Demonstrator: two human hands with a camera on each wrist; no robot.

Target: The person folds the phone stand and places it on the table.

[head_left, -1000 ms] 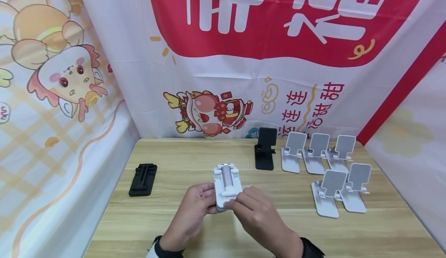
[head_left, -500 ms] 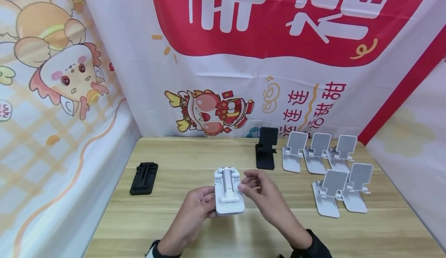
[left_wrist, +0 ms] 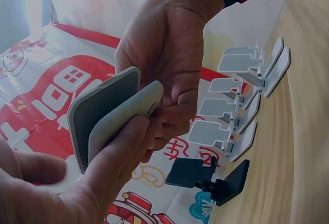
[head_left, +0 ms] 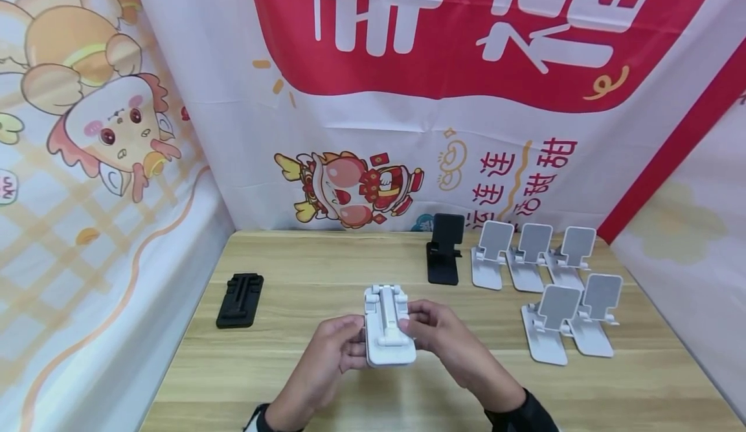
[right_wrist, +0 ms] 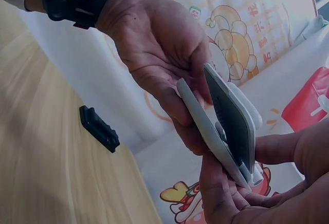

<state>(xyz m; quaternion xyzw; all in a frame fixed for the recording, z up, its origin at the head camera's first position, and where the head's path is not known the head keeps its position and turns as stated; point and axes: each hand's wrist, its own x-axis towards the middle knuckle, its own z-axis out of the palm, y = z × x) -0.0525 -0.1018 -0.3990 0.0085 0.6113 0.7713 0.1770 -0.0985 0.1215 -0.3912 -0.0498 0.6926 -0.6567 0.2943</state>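
A white folding phone stand (head_left: 392, 344) is held up over the wooden table between both hands. My left hand (head_left: 335, 354) grips its left side. On the other side my right hand (head_left: 451, 341) pinches the stand, thumb on the front face and fingers behind. In both wrist views the stand is partly unfolded, with a wedge-shaped gap between its base (right_wrist: 208, 131) and its grey-padded plate (right_wrist: 234, 121). Parts of the fingers are hidden behind the stand in the head view.
A folded black phone stand (head_left: 240, 300) lies at the left of the table (head_left: 291, 257). An unfolded black stand (head_left: 445, 250) is at the back right, beside several unfolded white stands (head_left: 558, 325) in two rows. Printed cloths hang behind and at the sides.
My right hand has left the stand's lower edge and taken hold of its right side. The stand has shifted slightly right and nearer, while my left hand keeps its grip.
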